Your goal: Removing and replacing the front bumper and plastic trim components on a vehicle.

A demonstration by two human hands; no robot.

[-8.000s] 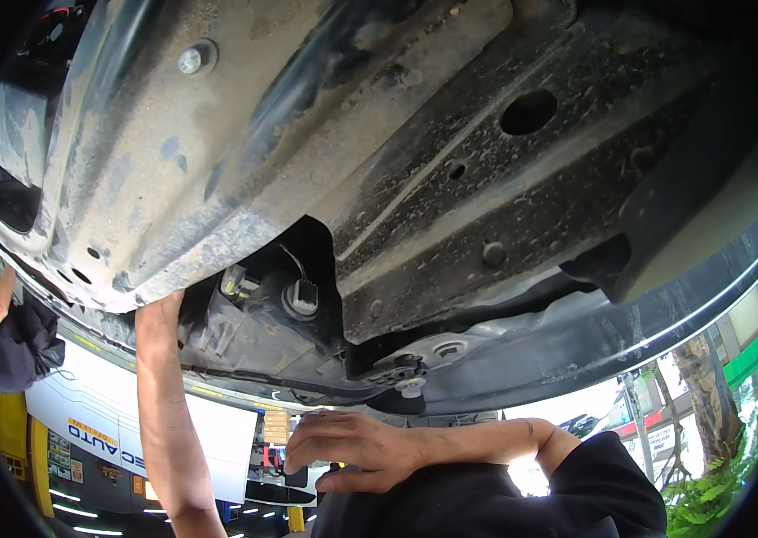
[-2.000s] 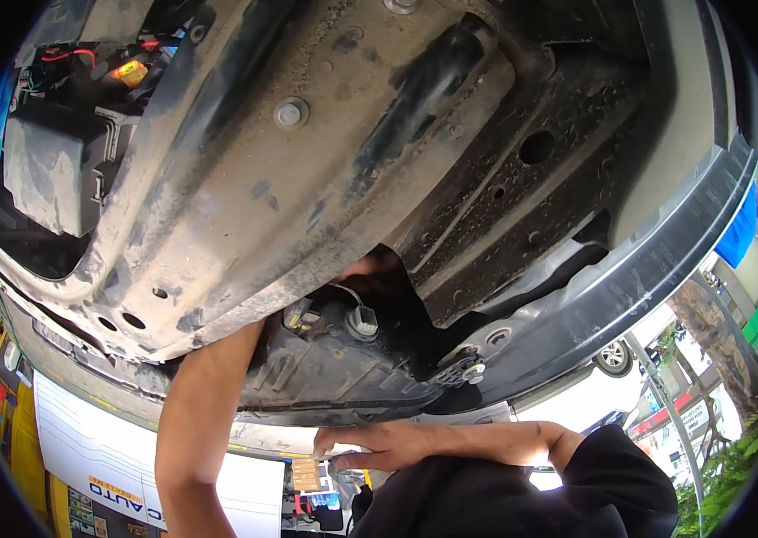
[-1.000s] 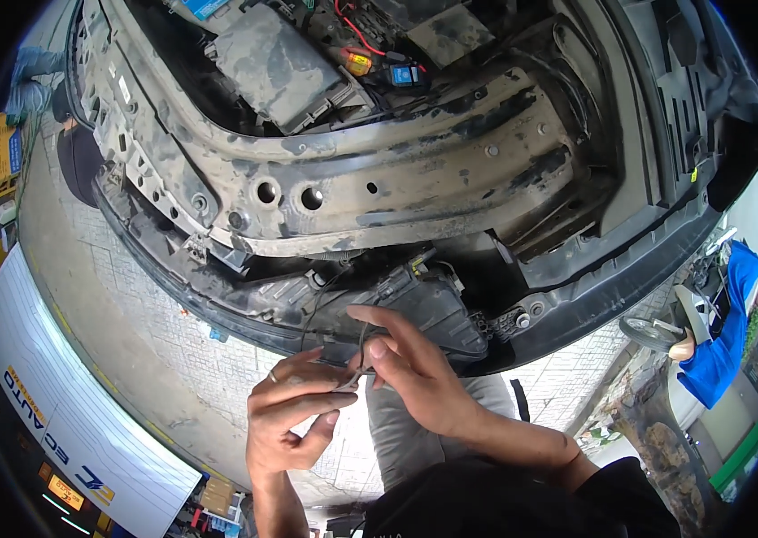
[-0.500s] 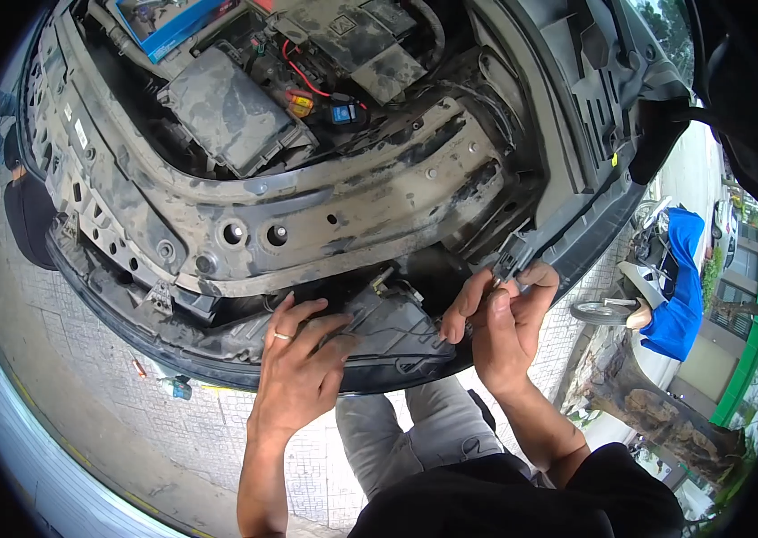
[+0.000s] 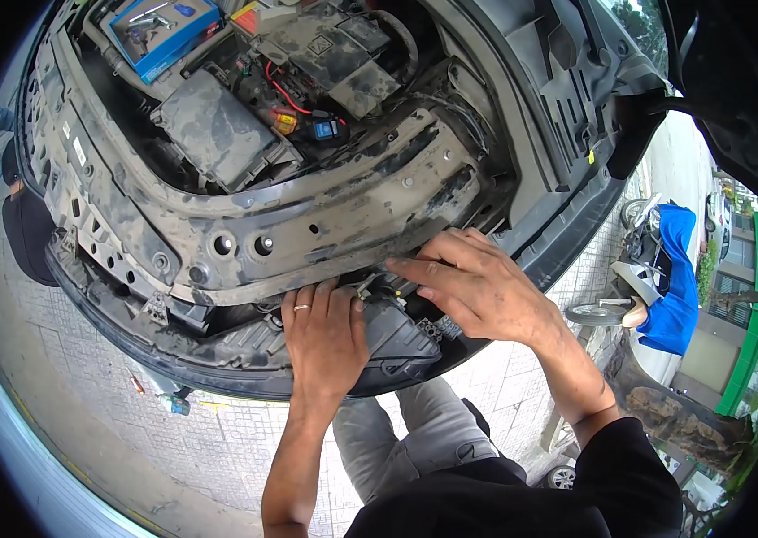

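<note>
A dusty front body panel (image 5: 334, 215) of a vehicle curves across the middle, with a dark headlight housing (image 5: 397, 339) along its near edge. On the housing lies my left hand (image 5: 325, 336), fingers stretched out and fingertips reaching into the gap under the panel's edge. My right hand (image 5: 491, 291) is over the right end of that gap, its index finger extended and its thumb apart. Between the hands, small light-coloured fittings (image 5: 364, 291) show at the top of the housing. No held thing shows in either hand, though the left fingertips are partly hidden.
In the engine bay are a black lidded box (image 5: 217, 125), a red cable (image 5: 285, 88) and a blue tray of tools (image 5: 168, 58). A teal drill-like tool (image 5: 179, 405) lies on the pavement. A person in a dark cap (image 5: 27, 238) is at left; a blue-covered motorbike (image 5: 677, 278) stands right.
My right hand has left its pinch near the fender and moved left to the gap. The left hand has shifted slightly right and its fingers have gone further under the panel.
</note>
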